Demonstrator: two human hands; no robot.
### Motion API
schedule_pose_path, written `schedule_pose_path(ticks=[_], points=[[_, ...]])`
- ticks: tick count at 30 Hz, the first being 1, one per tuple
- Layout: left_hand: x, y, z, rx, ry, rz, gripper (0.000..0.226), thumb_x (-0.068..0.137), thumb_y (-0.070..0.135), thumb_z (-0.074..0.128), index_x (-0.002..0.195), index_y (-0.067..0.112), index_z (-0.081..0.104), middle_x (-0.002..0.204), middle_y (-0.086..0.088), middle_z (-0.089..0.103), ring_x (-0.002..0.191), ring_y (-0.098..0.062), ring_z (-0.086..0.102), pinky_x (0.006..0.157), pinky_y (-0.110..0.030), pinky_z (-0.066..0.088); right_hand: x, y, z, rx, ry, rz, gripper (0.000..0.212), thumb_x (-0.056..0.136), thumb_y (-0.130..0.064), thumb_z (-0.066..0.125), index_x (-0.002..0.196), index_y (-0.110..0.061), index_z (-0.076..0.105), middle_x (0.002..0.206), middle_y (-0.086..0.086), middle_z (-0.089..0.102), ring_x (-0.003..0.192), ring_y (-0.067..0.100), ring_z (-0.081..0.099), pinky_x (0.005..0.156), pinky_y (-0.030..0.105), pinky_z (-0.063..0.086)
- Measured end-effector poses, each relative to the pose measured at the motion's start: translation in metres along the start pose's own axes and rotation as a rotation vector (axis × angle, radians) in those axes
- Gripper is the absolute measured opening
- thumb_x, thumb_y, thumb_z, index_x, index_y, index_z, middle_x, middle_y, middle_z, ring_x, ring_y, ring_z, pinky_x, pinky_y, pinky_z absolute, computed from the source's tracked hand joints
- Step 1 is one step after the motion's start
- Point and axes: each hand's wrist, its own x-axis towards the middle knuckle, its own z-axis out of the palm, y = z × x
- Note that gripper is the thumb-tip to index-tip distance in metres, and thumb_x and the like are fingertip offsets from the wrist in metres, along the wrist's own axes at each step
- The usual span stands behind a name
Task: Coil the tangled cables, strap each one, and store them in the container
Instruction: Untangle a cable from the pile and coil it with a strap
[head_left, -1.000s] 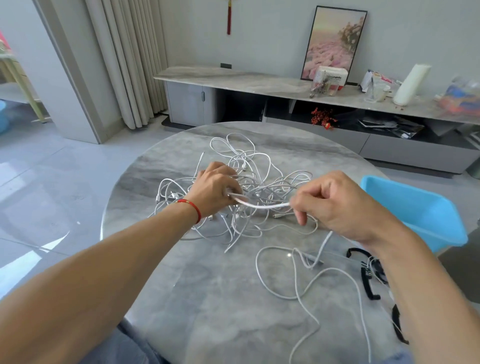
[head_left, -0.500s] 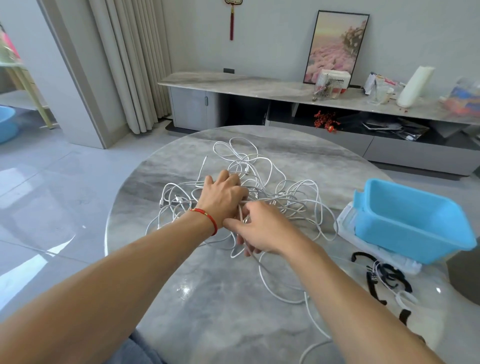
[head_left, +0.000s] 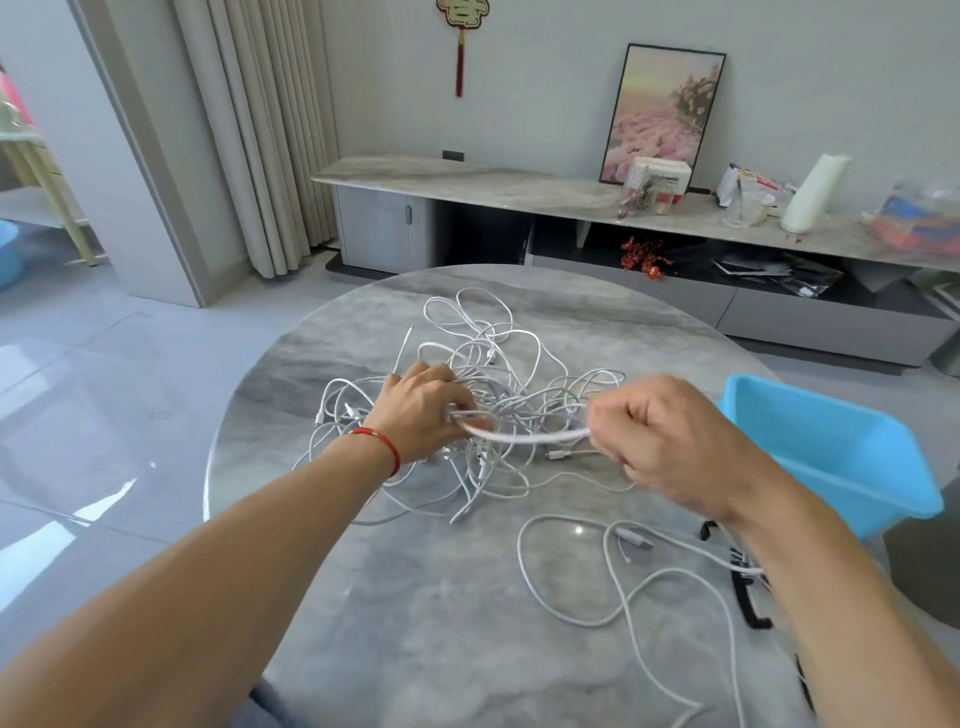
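A tangle of white cables (head_left: 498, 374) lies in the middle of the round grey marble table (head_left: 441, 623). My left hand (head_left: 421, 415), with a red string on its wrist, pinches loops of one white cable just above the tangle. My right hand (head_left: 670, 441) is closed in a fist on the same white cable (head_left: 530, 435), which stretches taut between both hands. The slack of this cable (head_left: 623, 587) trails in loose curves over the near right of the table. The blue plastic container (head_left: 841, 457) stands at the table's right edge, behind my right wrist.
Black straps (head_left: 748, 597) lie on the table beside the container, partly hidden by my right forearm. Behind the table runs a long low cabinet (head_left: 519, 187) with a picture, a box and a paper roll. Curtains hang at the back left.
My right hand has pulled away to the right from beside my left hand, drawing a length of cable taut between them. The left hand has stayed on the tangle.
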Motion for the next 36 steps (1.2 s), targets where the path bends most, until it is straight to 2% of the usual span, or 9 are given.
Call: schedule_pose_path(ticks=[3, 7, 13, 16, 19, 25, 31, 33, 36], points=[[-0.007, 0.002, 0.0, 0.163, -0.032, 0.076, 0.066, 0.082, 0.08, 0.027, 0.099, 0.033, 0.07, 0.11, 0.003, 0.057, 0.109, -0.027, 0.049, 0.085, -0.043, 0.043, 0.0, 0.016, 0.016, -0.301, -0.268, 0.234, 0.055, 0.059, -0.061, 0.04, 0.082, -0.021, 0.07, 0.071, -0.006, 0.07, 0.069, 0.007, 0.062, 0.073, 0.036, 0.056], [-0.009, 0.018, -0.001, 0.358, 0.023, 0.084, 0.06, 0.094, 0.07, 0.023, 0.1, 0.031, 0.069, 0.108, -0.001, 0.057, 0.104, -0.029, 0.05, 0.081, -0.042, 0.039, 0.013, 0.005, 0.068, -0.021, -0.371, 0.278, 0.075, 0.067, -0.079, 0.052, 0.13, -0.039, 0.06, 0.112, -0.016, 0.071, 0.105, 0.004, 0.065, 0.098, 0.034, 0.051], [-0.015, 0.021, -0.001, 0.315, 0.074, 0.091, 0.013, 0.089, 0.036, 0.057, 0.097, 0.031, 0.066, 0.111, 0.003, 0.054, 0.107, -0.026, 0.049, 0.084, -0.043, 0.039, 0.047, -0.001, 0.12, -0.098, -0.054, 0.166, 0.031, 0.107, -0.031, 0.045, 0.101, -0.014, 0.07, 0.099, 0.003, 0.074, 0.105, 0.032, 0.065, 0.087, 0.04, 0.048], [-0.016, 0.014, -0.007, 0.203, 0.108, 0.102, 0.027, 0.084, 0.048, 0.05, 0.092, 0.032, 0.07, 0.109, 0.005, 0.056, 0.109, -0.024, 0.049, 0.085, -0.042, 0.038, 0.043, -0.007, 0.103, 0.01, -0.049, 0.124, 0.036, 0.105, -0.024, 0.047, 0.084, -0.018, 0.075, 0.053, -0.02, 0.058, 0.065, 0.002, 0.059, 0.064, 0.024, 0.038], [-0.013, 0.01, -0.009, 0.138, 0.151, 0.087, 0.06, 0.079, 0.079, 0.034, 0.086, 0.035, 0.073, 0.107, 0.008, 0.058, 0.108, -0.02, 0.049, 0.085, -0.042, 0.038, 0.028, -0.01, 0.076, 0.115, -0.156, 0.043, 0.036, 0.104, -0.02, 0.05, 0.077, -0.017, 0.074, 0.043, -0.014, 0.046, 0.045, 0.003, 0.045, 0.051, 0.017, 0.03], [-0.008, -0.011, -0.013, 0.047, 0.067, -0.069, 0.057, 0.069, 0.085, 0.05, 0.09, 0.039, 0.076, 0.113, 0.013, 0.054, 0.114, -0.017, 0.041, 0.085, -0.042, 0.036, -0.004, 0.0, 0.036, 0.514, -0.477, 0.068, 0.034, 0.105, -0.029, 0.052, 0.088, -0.008, 0.071, 0.055, 0.0, 0.032, 0.048, 0.014, 0.031, 0.049, 0.022, 0.034], [-0.019, -0.017, -0.019, -0.103, -0.077, 0.103, 0.029, 0.081, 0.045, 0.078, 0.098, 0.021, 0.075, 0.099, -0.006, 0.056, 0.096, -0.026, 0.055, 0.089, -0.041, 0.047, -0.003, 0.039, 0.043, -0.24, -0.4, 0.323, 0.021, 0.094, -0.021, 0.057, 0.105, -0.03, 0.072, 0.089, -0.007, 0.073, 0.088, 0.015, 0.068, 0.083, 0.038, 0.055], [-0.019, -0.007, -0.019, -0.005, -0.081, 0.096, 0.035, 0.084, 0.051, 0.072, 0.101, 0.02, 0.073, 0.099, -0.005, 0.054, 0.101, -0.028, 0.054, 0.091, -0.042, 0.046, 0.005, 0.028, 0.063, -0.242, -0.323, 0.277, 0.039, 0.086, -0.033, 0.058, 0.124, -0.033, 0.063, 0.1, -0.01, 0.072, 0.094, 0.015, 0.065, 0.084, 0.032, 0.053], [-0.018, 0.008, -0.017, 0.095, -0.074, 0.068, 0.039, 0.086, 0.057, 0.066, 0.107, 0.025, 0.071, 0.106, -0.003, 0.054, 0.109, -0.027, 0.052, 0.091, -0.045, 0.048, 0.027, 0.014, 0.094, -0.23, -0.122, 0.202, 0.035, 0.081, -0.049, 0.054, 0.109, -0.027, 0.06, 0.098, -0.005, 0.074, 0.098, 0.024, 0.067, 0.08, 0.036, 0.052]])
